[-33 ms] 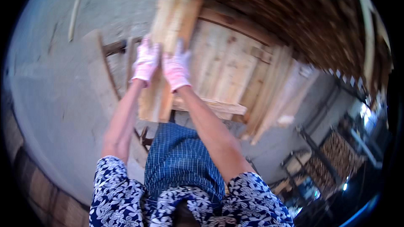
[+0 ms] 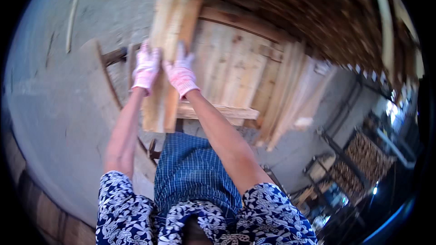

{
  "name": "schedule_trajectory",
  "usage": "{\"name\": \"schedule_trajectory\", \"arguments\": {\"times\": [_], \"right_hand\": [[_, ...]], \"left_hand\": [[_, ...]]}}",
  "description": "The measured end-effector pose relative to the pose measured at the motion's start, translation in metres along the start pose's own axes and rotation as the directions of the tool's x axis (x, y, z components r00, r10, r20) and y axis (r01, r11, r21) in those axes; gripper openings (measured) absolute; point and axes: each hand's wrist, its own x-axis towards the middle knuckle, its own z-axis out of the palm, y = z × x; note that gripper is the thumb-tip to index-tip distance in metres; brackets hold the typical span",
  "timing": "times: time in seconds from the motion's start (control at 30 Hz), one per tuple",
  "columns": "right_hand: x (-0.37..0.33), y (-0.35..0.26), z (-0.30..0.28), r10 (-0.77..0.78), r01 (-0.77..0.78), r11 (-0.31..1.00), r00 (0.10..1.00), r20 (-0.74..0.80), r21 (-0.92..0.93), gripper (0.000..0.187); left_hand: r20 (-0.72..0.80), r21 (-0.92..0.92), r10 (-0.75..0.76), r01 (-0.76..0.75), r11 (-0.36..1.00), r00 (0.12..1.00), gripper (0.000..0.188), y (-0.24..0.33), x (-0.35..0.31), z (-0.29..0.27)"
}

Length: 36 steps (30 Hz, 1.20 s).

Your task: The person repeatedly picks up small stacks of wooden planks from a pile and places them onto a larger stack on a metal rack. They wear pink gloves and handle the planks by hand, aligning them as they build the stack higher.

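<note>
Long pale wooden boards (image 2: 160,88) lie side by side in front of me, pointing away from my body. My left hand (image 2: 146,68), in a pink and white glove, rests along their left edge with its fingers stretched forward. On their right part lies my right hand (image 2: 180,70), gloved alike, thumb out to the left and fingers extended. Both hands touch the boards, and some fingertips are blurred. Beside my right hand spreads a flat panel of joined planks (image 2: 227,63), with a wooden strip (image 2: 222,111) across its near end.
More loose boards (image 2: 284,95) lean at the panel's right. A large stack of thin brown wood (image 2: 290,13) rises at the far right. Left of the boards stands a wooden frame (image 2: 109,70) on the grey floor (image 2: 59,109). Another wood pile (image 2: 363,163) sits lower right.
The whole scene has shifted slightly left in the picture. Both hands keep about the same place on the boards.
</note>
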Motion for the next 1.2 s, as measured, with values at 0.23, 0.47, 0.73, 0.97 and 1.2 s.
{"name": "schedule_trajectory", "arguments": {"times": [0.23,0.47,0.73,0.97,1.2], "right_hand": [[-0.042,0.197,-0.203,0.175,-0.363,0.840,0.885,-0.431,-0.404,0.063],[-0.147,0.388,-0.293,0.546,-0.625,0.780,0.713,-0.440,-0.046,0.088],[-0.144,0.323,-0.327,0.540,-0.495,0.840,0.796,-0.272,0.221,0.090],[-0.138,0.290,-0.260,0.392,-0.390,0.920,0.909,-0.142,0.046,0.090],[-0.143,0.299,-0.254,0.328,-0.332,0.943,0.908,-0.259,0.030,0.089]], "left_hand": [[0.091,-0.040,0.366,-0.364,0.930,0.926,0.065,0.098,-0.055,-0.011],[0.744,-0.163,0.076,0.071,0.984,0.664,0.094,0.201,-0.170,0.125],[0.546,0.096,-0.236,0.220,0.971,0.804,0.113,0.283,-0.192,0.180],[0.280,-0.109,0.090,-0.061,0.992,0.956,0.098,0.256,-0.198,0.185],[0.077,0.077,0.043,-0.049,0.996,0.996,0.101,0.176,-0.173,0.050]]}}
